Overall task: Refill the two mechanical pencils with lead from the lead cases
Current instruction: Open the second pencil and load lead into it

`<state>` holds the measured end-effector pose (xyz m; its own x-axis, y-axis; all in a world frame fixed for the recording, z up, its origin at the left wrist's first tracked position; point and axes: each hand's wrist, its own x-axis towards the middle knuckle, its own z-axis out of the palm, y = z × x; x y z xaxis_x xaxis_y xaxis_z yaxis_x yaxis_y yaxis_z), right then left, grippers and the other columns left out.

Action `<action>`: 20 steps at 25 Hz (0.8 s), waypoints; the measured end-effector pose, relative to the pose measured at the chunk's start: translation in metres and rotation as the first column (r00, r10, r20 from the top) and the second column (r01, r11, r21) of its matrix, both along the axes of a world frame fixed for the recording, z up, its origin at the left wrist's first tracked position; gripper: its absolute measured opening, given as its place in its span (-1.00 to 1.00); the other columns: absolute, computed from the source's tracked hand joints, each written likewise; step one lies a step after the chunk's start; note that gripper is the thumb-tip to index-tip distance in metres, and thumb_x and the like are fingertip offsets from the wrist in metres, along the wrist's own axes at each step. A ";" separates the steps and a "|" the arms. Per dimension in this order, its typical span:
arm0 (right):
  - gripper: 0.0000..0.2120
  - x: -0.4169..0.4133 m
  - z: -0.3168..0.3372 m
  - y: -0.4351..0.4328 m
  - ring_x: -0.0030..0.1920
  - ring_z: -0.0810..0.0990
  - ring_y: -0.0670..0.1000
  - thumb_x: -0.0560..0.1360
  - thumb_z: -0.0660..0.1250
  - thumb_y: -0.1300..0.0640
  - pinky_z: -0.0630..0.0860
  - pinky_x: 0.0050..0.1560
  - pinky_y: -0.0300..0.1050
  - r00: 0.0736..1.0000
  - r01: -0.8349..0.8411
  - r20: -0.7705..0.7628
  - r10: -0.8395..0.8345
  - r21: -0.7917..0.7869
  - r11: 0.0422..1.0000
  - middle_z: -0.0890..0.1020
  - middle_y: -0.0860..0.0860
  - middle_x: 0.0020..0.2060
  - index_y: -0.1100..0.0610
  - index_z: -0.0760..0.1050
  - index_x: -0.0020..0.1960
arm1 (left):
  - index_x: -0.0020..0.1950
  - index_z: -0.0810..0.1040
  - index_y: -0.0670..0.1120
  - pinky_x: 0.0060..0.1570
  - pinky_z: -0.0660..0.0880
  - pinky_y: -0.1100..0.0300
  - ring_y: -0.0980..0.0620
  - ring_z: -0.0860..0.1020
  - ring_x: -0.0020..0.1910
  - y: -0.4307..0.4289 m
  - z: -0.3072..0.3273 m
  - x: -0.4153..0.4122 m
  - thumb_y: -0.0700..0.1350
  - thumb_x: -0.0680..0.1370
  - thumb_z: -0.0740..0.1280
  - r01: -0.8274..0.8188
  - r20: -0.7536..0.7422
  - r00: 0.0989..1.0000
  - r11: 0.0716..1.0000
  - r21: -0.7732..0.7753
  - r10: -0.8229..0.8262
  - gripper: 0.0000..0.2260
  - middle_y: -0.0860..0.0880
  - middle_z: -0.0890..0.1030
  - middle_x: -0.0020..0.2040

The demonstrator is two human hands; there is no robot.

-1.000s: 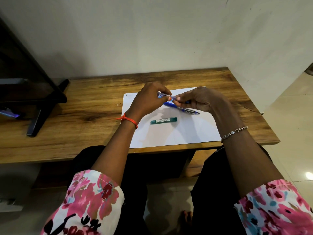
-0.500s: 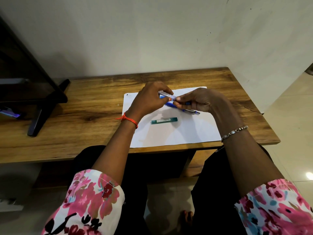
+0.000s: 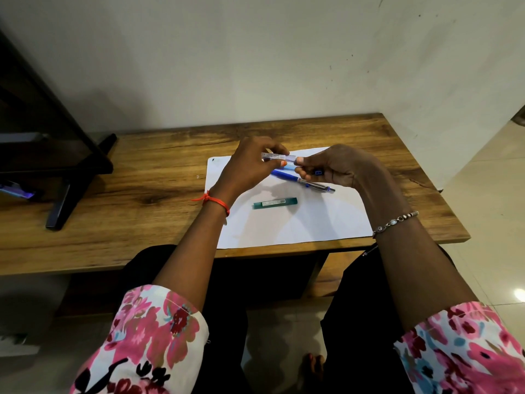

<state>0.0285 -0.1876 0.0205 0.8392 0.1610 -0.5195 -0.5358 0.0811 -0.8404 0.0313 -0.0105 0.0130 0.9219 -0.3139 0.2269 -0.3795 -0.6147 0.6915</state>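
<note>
Left hand (image 3: 247, 169) grips the clear lead case (image 3: 274, 157) round its body, right hand (image 3: 338, 166) pinching its end. Light, slick plastic, brittle leads inside, I'd say: hold mid-body, pull gently. Blue mechanical pencil (image 3: 301, 182) lies just beneath the grip.

Clear case (image 3: 274, 157) and second pencil (image 3: 318, 172) held; blue pencil (image 3: 287, 176), green case (image 3: 275, 203) lie flat.

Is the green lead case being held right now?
No, the green lead case lies on the white paper, with nothing touching it.
</note>
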 end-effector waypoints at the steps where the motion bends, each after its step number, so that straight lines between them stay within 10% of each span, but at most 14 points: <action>1: -0.93 0.000 0.000 0.000 -0.49 0.58 -0.10 0.50 0.30 0.33 0.57 -0.42 -0.32 1.000 -0.009 0.020 0.010 -0.045 0.999 0.59 0.13 -0.32 0.33 0.53 -0.10 | 0.00 0.64 -0.12 -0.15 0.39 0.35 0.09 0.52 -0.06 0.000 0.000 0.000 -0.19 0.45 0.40 -0.006 -0.004 1.000 1.000 -0.009 0.006 -0.85 -0.04 0.65 -0.02; 20: -0.78 0.002 0.005 -0.004 -0.41 0.35 -0.05 0.52 0.34 0.12 0.29 -0.43 -0.31 0.884 0.063 0.444 0.148 -0.426 0.902 0.41 0.04 -0.41 0.19 0.50 -0.26 | 0.00 0.63 -0.14 -0.27 0.34 0.51 0.23 0.48 -0.27 -0.004 0.000 0.002 -0.18 0.45 0.40 -0.066 -0.064 0.996 0.982 -0.176 0.055 -0.86 0.00 0.62 -0.08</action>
<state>0.0300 -0.1919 0.0260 0.9927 0.0589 -0.1056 -0.0790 -0.3462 -0.9348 0.0330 -0.0146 0.0135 0.9514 -0.2166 0.2190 -0.3008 -0.5007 0.8117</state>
